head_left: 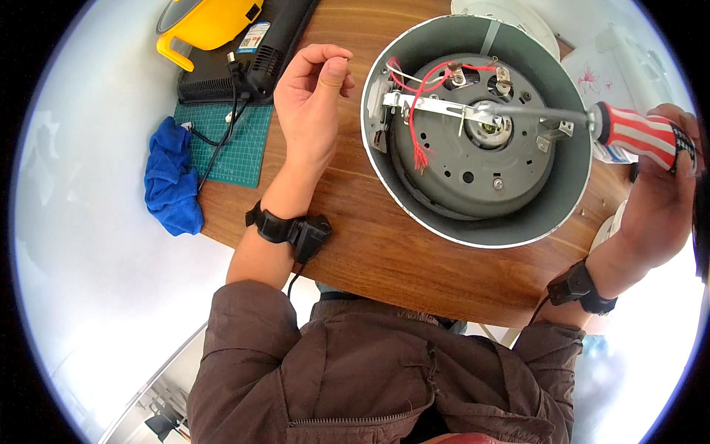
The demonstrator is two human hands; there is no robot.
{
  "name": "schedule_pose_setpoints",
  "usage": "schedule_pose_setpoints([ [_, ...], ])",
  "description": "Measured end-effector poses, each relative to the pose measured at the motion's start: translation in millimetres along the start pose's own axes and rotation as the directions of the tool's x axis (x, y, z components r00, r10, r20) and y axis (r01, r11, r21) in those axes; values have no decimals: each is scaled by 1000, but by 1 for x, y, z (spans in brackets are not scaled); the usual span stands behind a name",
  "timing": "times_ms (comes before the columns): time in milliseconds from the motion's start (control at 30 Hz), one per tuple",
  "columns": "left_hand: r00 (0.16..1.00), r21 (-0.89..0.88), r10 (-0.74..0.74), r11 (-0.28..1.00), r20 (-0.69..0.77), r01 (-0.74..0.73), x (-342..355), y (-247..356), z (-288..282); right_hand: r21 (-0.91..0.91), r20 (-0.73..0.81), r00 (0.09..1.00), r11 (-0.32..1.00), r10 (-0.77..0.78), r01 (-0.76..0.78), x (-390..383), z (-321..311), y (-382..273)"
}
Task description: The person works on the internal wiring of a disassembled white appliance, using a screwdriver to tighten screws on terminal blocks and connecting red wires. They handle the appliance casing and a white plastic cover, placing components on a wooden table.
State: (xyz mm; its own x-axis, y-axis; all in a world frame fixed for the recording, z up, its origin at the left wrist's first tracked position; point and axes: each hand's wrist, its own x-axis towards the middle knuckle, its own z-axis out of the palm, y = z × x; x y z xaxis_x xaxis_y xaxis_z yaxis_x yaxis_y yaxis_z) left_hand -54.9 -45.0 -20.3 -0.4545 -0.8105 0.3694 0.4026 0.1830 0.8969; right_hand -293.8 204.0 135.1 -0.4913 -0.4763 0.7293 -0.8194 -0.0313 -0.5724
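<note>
An open round metal appliance housing (440, 214) holds a grey disc plate, a white metal strip, red and white wires and brackets. My right hand (658, 192) grips a screwdriver with a red-and-white striped handle (632, 129); its shaft reaches over the housing to the centre, around the strip's end, where the exact contact is unclear. My left hand (310, 103) is raised just left of the housing, thumb and forefinger pinched; whatever is between them is too small to make out. Black devices are strapped to both wrists.
A yellow pot (203, 22) rests on a black appliance (262, 44) at the upper left, near a green mat (237, 155), cables and a blue cloth (168, 177). Behind the housing are a white lid (536, 26) and translucent container (599, 66). The wooden table's front edge curves below.
</note>
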Motion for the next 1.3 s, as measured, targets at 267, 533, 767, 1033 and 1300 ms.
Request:
schedule_pose_setpoints([
  [267, 999, -8, 7, 1000, 34, -6, 1, 4, -2, -424, 156, 910, 806, -384, 412, 0, -14, 14],
  [533, 985, -226, -35, 971, 168, 73, -1, 12, -4, -562, 143, 787, 606, -600, 563, 6, -13, 39],
  [767, 921, -265, 155, 962, 357, -60, 5, 29, -9, -430, 115, 879, 775, -462, 463, -4, 3, 17],
  [1033, 869, 26, 22, 999, 494, -41, 2, 49, -7, 211, 41, 977, 954, 210, -214, -18, 28, -47],
  [1300, 861, 79, -94, 995, 500, 63, 4, 54, -7, 200, 73, 948, 927, 309, -317, -17, 24, -46],
])
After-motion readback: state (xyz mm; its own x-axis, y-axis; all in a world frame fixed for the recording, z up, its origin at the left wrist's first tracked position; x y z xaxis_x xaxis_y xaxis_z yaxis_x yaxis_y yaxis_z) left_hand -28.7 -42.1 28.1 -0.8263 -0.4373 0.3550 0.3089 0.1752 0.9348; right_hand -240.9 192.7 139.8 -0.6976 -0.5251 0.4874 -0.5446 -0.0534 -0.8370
